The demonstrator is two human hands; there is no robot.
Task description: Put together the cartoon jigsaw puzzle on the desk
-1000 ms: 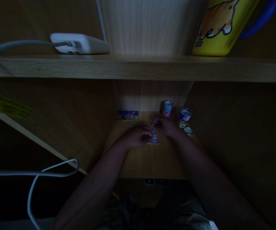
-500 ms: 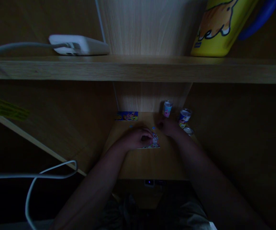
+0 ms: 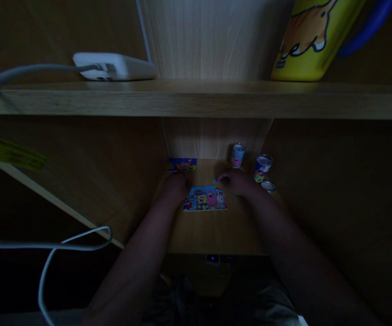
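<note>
A jigsaw puzzle with colourful cartoon figures lies flat on the wooden desk, mostly assembled, with an uneven top edge. My right hand is above its right corner, fingers curled and pinched at a small blue puzzle piece; in the dim light the contact is hard to make out. At the puzzle's upper left, my left hand is closed with its back towards me. Its fingertips, and whatever they hold, are hidden. Behind it lies a blue cartoon picture card.
Two cartoon-printed cans, a pink and blue one and a dark blue one, stand at the back right beside a round lid. A shelf overhangs the desk, carrying a white device with a cable and a yellow mug.
My left hand has moved left off the puzzle, uncovering its picture, to where a small loose piece lay. My right hand has shifted slightly left, and the blue piece beside it also sits further left.
</note>
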